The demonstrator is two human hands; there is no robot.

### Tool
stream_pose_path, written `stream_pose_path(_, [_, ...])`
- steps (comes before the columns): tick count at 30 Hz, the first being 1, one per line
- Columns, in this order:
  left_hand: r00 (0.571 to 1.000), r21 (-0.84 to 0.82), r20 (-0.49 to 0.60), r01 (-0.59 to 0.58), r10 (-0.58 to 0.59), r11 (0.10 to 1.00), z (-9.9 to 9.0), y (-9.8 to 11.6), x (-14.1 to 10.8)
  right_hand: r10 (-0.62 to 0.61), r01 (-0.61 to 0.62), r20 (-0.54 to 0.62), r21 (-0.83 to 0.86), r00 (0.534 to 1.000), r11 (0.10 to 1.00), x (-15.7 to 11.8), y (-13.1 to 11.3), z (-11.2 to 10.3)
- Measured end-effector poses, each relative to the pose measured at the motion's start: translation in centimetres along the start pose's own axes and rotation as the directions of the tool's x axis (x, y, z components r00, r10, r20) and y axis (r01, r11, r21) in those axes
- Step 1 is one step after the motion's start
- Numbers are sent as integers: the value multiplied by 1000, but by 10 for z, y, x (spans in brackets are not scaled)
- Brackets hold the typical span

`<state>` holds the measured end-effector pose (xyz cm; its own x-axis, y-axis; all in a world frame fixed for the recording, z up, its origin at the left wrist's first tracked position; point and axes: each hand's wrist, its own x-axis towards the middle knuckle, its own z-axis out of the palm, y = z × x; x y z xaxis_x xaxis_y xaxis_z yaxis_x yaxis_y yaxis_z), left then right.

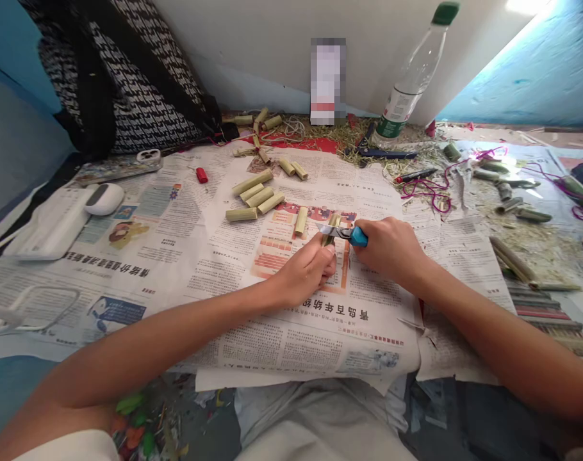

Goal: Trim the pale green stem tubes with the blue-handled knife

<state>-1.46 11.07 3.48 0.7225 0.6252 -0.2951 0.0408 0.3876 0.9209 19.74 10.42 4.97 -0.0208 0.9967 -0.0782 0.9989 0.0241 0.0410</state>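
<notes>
My left hand (315,266) is closed around the lower end of a short green stalk piece (334,223), which points away from me above the newspaper (209,275). In my right hand (390,246) is a utility knife (359,237) with a blue handle, fingers wrapped round it. Its blade lies across the stalk piece, touching it just beyond my left fingertips. Close by on the left lies a single pale cut stalk piece (300,221). Several more peeled stalk pieces (260,197) lie grouped farther left and back.
A clear bottle (409,89) with a green cap stands at the back, near a phone-like upright panel (327,83). Shavings, purple string (435,195) and unpeeled stalks (512,262) lie to the right. At left are a white mouse-shaped object (104,199) and a patterned bag (142,83).
</notes>
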Motion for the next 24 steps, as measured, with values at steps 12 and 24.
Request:
stream_pose_path(12, [998,-43,3,67,-67,997,-2,4,6,34,-33,8,-27,999,999,0,-6,2])
stream_pose_path(24, [991,-114,4,131,-131,985,2,10,7,79,-80,-19,-60,997,995,4,-5,0])
